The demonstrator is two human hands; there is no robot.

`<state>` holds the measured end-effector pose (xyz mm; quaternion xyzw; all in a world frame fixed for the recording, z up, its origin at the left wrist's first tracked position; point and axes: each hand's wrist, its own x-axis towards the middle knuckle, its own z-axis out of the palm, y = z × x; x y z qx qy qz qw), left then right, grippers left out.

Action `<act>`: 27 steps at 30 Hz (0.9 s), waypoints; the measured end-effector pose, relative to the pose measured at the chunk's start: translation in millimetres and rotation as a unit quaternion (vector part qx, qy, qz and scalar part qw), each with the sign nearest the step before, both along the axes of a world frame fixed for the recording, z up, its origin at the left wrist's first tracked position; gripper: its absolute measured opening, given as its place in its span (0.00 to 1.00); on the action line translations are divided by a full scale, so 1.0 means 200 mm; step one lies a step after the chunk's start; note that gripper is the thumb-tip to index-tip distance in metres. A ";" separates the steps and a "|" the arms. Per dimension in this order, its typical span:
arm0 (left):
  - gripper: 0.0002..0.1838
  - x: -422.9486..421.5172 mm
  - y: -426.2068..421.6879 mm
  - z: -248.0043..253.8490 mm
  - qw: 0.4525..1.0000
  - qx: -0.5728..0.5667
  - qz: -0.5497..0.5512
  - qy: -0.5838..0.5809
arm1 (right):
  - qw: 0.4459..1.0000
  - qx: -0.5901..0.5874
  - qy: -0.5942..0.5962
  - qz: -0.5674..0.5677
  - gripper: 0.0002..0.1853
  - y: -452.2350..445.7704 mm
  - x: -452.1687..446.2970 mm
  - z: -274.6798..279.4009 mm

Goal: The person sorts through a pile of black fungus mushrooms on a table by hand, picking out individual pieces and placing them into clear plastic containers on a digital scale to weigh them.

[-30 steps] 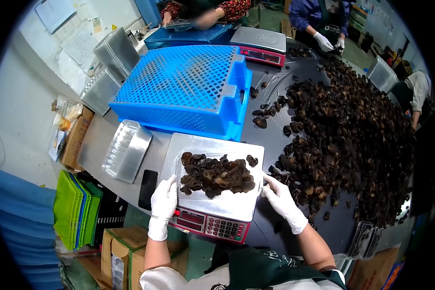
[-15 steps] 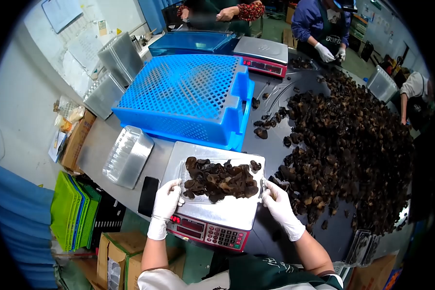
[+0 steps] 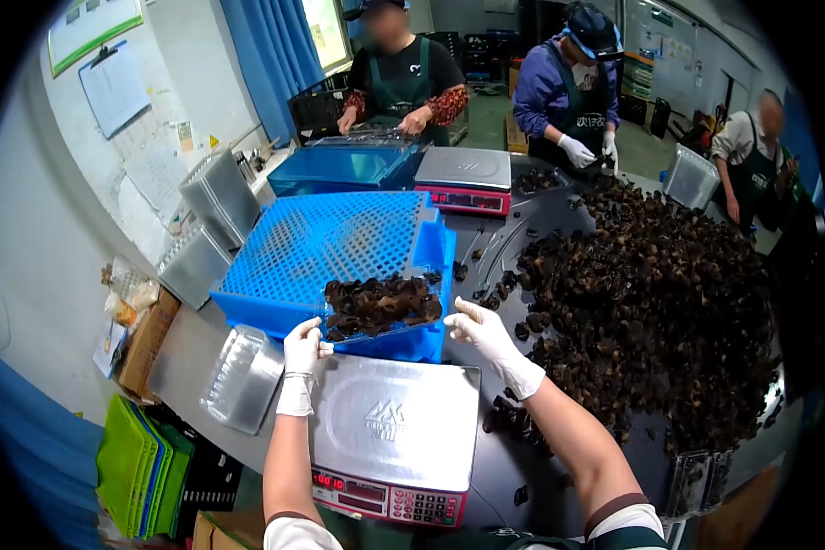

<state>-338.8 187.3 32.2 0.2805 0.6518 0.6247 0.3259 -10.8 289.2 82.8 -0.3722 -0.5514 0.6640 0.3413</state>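
Between my hands is a clear plastic tray of dark wood ear mushrooms (image 3: 381,305), raised in front of and partly over the upturned blue plastic crate (image 3: 330,234). My left hand (image 3: 304,353), in a white glove, pinches the tray's left end. At the right end, the gloved fingers of my right hand (image 3: 490,341) close on the clear rim, which is hard to see there. Below the tray, the digital scale (image 3: 394,422) shows its bare metal plate and a lit red display.
A big heap of wood ears (image 3: 651,302) covers the table's right side. Stacked clear trays (image 3: 243,378) lie left of the scale. Behind the crate are a blue bin (image 3: 344,170) and a second scale (image 3: 465,174). Several co-workers stand across the table.
Both hands have lifted the filled tray off the scale and carried it forward to the blue crate. The scale plate is now uncovered. My view has tilted up, showing more of the co-workers.
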 end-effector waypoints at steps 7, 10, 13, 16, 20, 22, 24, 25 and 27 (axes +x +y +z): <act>0.15 -0.21 0.24 0.01 0.993 0.018 0.109 -0.033 | 0.997 -0.048 -0.025 0.049 0.20 -0.14 0.15 0.00; 0.24 -0.30 0.32 -0.01 0.979 0.098 0.138 -0.114 | 0.997 -0.065 -0.010 0.047 0.20 -0.20 0.23 -0.02; 0.29 -0.31 0.29 0.04 0.985 0.119 0.101 -0.079 | 0.997 -0.022 -0.046 0.052 0.18 -0.28 0.36 -0.01; 0.25 -0.35 0.14 0.04 0.985 0.049 0.109 0.122 | 0.994 -0.002 -0.091 0.053 0.16 -0.40 0.57 -0.05; 0.15 -0.35 -0.24 0.07 0.929 -0.037 0.122 0.347 | 0.992 -0.035 -0.119 0.014 0.15 -0.64 0.86 -0.15; 0.15 -0.34 -0.44 0.08 0.854 -0.155 0.137 0.478 | 0.992 -0.054 -0.110 -0.014 0.15 -0.77 0.99 -0.20; 0.16 -0.43 -0.62 -0.05 0.795 -0.199 0.142 0.555 | 0.987 -0.097 -0.107 -0.064 0.15 -0.88 1.09 -0.23; 0.15 -0.47 -0.69 -0.08 0.805 -0.237 0.119 0.530 | 0.987 -0.104 -0.083 -0.086 0.15 -0.93 1.13 -0.25; 0.14 -0.59 -0.79 -0.17 0.807 -0.299 0.105 0.499 | 0.983 -0.112 -0.063 -0.133 0.14 -1.00 1.18 -0.24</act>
